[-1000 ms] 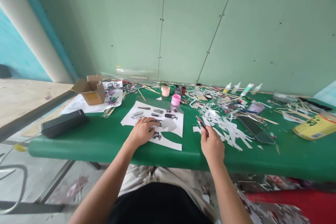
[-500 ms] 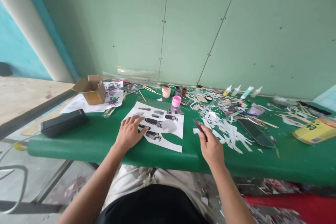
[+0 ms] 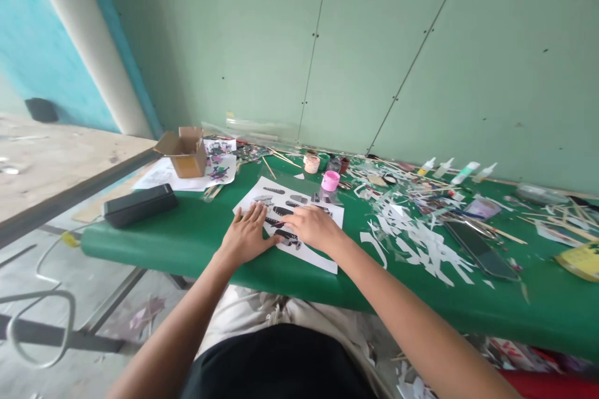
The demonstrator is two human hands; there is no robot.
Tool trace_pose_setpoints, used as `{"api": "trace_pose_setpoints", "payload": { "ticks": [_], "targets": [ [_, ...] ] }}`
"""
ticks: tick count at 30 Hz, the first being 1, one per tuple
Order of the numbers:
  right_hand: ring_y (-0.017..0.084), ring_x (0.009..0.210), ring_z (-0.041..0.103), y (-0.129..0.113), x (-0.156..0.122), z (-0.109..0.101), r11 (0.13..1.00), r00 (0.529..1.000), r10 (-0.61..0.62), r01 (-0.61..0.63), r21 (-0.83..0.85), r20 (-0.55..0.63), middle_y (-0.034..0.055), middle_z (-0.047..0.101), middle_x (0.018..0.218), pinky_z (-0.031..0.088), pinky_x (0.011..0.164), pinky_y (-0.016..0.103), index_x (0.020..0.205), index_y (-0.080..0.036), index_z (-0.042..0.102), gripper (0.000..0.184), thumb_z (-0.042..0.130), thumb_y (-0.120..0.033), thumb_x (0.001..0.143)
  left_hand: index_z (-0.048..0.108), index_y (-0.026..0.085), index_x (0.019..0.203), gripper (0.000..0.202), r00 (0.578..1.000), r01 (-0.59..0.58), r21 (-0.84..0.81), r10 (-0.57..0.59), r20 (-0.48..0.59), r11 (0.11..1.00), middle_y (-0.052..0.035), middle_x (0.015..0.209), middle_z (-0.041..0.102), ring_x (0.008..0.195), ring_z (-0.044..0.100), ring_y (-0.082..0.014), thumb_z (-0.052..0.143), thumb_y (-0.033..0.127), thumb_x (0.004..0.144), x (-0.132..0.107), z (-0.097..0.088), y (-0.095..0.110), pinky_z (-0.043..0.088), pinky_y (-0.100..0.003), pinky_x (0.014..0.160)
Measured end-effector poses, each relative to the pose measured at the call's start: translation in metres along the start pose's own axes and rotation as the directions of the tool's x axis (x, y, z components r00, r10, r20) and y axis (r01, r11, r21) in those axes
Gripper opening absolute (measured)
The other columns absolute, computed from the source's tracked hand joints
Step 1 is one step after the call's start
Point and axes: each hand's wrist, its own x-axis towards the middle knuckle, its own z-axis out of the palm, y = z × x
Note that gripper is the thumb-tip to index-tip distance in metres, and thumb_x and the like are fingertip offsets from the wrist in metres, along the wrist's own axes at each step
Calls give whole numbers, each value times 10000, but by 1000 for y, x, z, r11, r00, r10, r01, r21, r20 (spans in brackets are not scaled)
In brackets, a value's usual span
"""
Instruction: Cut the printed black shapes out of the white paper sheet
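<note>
A white paper sheet point(image 3: 309, 257) printed with black and grey shapes lies on the green table covering. A curved piece is cut away from its lower right side. My left hand point(image 3: 248, 234) rests flat on the sheet's left part, fingers spread. Over the middle of the same sheet, my right hand point(image 3: 314, 226) is closed around a slim dark craft knife point(image 3: 279, 224). Only a bit of the knife shows, pointing left near my left fingers; the rest is hidden by the hand. My right forearm crosses the sheet's right side.
A pink paint pot point(image 3: 330, 181) stands behind the sheet among other pots. White paper scraps point(image 3: 421, 234) and a dark phone-like slab point(image 3: 482, 250) lie to the right. On the left are a cardboard box point(image 3: 189, 165) and a dark grey case point(image 3: 140, 204).
My right hand has moved left with the craft knife, from beside the scraps onto the sheet. My left hand stays on the paper. The view has swung slightly left.
</note>
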Motion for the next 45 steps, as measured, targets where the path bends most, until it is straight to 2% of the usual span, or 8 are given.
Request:
{"api": "trace_pose_setpoints", "payload": {
  "ticks": [4, 9, 18, 25, 36, 45],
  "targets": [
    [178, 822, 627, -4, 11, 3, 998, 998, -54, 55, -31, 40, 77, 692, 888, 404, 798, 283, 1161, -249, 699, 332, 418, -270, 985, 327, 113, 1491, 844, 1000, 22, 7, -22, 3, 1000, -142, 1571, 242, 1462, 215, -328, 453, 661, 860, -1, 0, 1, 174, -559, 1180],
    [179, 806, 632, -6, 15, 5, 991, 994, -92, 98, -90, 63, 83, 686, 872, 398, 783, 287, 1160, -246, 692, 330, 418, -244, 977, 312, 95, 1492, 842, 999, 21, 20, -21, 24, 1000, -145, 1573, 232, 1470, 202, -308, 429, 655, 875, -2, 0, 1, 164, -552, 1182],
    [195, 768, 655, 1, 14, -2, 969, 984, -128, 151, -195, 124, 86, 691, 855, 414, 674, 270, 1208, -288, 666, 365, 404, -232, 960, 336, 127, 1488, 847, 1000, 11, -33, -11, 8, 999, -159, 1567, 261, 1459, 225, -341, 443, 678, 853, 0, 4, -1, 155, -582, 1166],
    [203, 750, 661, 6, 16, -2, 956, 977, -154, 185, -229, 149, 93, 693, 862, 444, 694, 290, 1234, -289, 650, 379, 381, -236, 972, 342, 131, 1485, 845, 1000, 14, -39, -14, 4, 999, -162, 1566, 263, 1460, 221, -339, 451, 680, 851, 0, 4, -1, 153, -574, 1169],
    [205, 771, 669, 12, 11, 3, 966, 980, -114, 147, -212, 162, 95, 696, 884, 465, 693, 287, 1292, -301, 620, 399, 378, -254, 978, 320, 130, 1494, 838, 998, 24, -3, -24, 49, 1000, -153, 1575, 218, 1473, 192, -311, 439, 671, 865, -1, -2, 2, 147, -565, 1173],
    [202, 801, 676, 15, 7, 2, 969, 982, -89, 124, -211, 168, 101, 705, 904, 458, 700, 277, 1296, -310, 620, 404, 340, -303, 1005, 327, 163, 1497, 841, 1000, -3, -57, 2, -19, 998, -157, 1565, 266, 1456, 225, -354, 463, 677, 846, 0, 6, -2, 159, -587, 1166]
  ]
}}
